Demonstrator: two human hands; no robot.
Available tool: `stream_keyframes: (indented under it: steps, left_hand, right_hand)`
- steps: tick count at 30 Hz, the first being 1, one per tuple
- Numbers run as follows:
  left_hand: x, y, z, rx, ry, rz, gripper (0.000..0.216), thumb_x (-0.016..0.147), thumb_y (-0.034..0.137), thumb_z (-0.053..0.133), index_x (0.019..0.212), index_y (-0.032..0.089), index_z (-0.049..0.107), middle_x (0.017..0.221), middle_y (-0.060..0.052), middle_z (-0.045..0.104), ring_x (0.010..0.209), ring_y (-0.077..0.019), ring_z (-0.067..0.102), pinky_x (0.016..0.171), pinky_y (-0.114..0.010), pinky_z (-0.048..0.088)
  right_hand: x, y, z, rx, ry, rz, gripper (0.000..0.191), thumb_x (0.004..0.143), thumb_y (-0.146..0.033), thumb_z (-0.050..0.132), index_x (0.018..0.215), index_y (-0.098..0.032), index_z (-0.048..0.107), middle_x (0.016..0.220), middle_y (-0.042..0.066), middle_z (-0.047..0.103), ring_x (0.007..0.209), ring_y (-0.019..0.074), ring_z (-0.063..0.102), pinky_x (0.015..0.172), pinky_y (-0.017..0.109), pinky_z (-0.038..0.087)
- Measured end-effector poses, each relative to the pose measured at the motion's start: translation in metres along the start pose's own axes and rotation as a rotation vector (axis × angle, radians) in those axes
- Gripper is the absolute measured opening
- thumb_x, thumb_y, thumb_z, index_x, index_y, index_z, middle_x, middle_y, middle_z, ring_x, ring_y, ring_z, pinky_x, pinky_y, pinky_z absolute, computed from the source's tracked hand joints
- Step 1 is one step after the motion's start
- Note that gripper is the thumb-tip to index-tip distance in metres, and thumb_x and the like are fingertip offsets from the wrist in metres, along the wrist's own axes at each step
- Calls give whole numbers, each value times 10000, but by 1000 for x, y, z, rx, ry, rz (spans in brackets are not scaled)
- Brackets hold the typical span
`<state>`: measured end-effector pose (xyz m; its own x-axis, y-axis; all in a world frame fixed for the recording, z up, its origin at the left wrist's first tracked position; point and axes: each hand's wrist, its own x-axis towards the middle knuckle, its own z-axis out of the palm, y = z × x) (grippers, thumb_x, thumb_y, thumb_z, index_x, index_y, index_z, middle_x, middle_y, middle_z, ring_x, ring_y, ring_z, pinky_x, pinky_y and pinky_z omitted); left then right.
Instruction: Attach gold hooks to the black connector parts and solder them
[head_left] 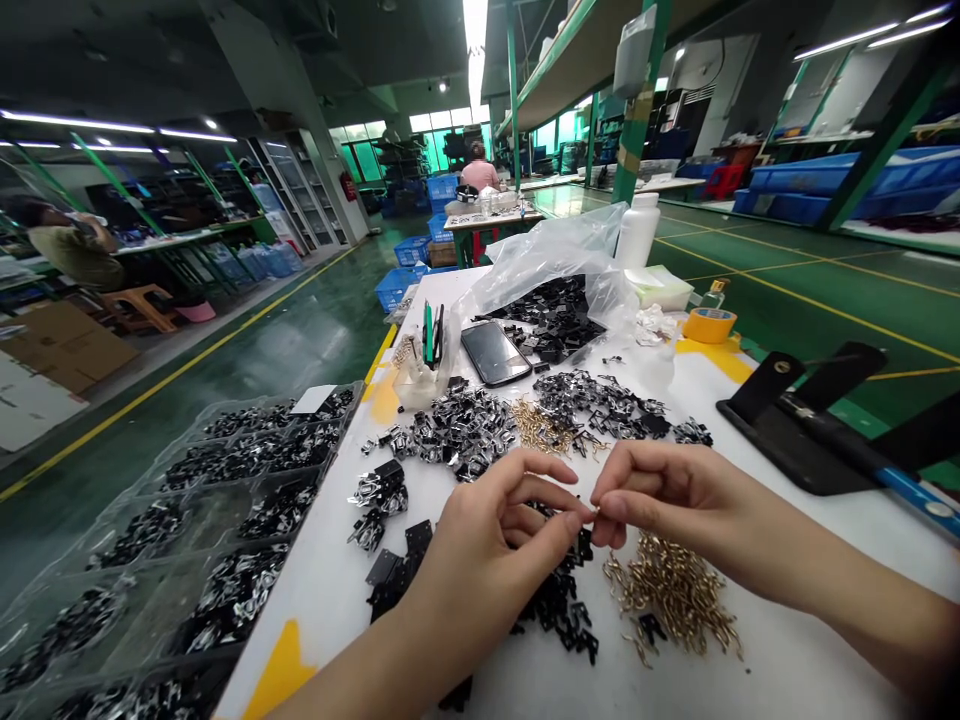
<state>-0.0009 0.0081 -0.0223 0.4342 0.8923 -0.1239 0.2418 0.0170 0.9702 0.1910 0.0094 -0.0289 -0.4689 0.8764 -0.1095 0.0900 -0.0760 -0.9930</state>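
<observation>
My left hand (517,520) and my right hand (652,490) meet fingertip to fingertip above the white table (420,690). Both pinch at the same spot; whatever lies between the fingertips is too small or hidden to name. Under my left hand spreads a pile of small black parts (559,610), partly covered by it. Below my right hand lies a heap of small brass-coloured bent pieces (675,595). Beyond the hands are piles of silver-and-black metal clips (465,430) and a smaller brass-coloured pile (540,425).
A phone (495,352) lies before a clear plastic bag (540,260) of black parts. Left of the table stands a divided clear tray (214,520) of clips. At right are a black metal stand (787,440) and orange tape (709,325). Two people sit farther off.
</observation>
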Motion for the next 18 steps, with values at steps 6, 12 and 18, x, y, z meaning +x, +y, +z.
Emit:
stream_keyframes:
  steps: [6,12,18]
  left_hand:
    - [-2,-1,0,-25,-14,6,167,840,193,580,997,222,533,1006,-31,650,730,-110,570,630,-214,450]
    - [1,-3,0,-100,-9,-19,223,841,210,586,1061,234,561,1064,-31,609,882,-151,572,746,-257,478]
    - [2,0,-5,-131,-14,-46,229,845,234,596,1070,228,633,1014,-21,648,876,-146,577,796,-259,452]
  right_hand:
    - [1,3,-4,-69,49,-38,203,849,-387,599,834,-185,615,717,10,654,692,122,600,660,250,481]
    - [-1,6,-3,20,100,-86,126,821,-335,649,916,-258,681,853,-12,705,835,119,645,756,222,500]
    - [-5,4,0,-50,212,-83,168,789,-392,667,868,-244,673,805,13,703,794,154,657,714,255,523]
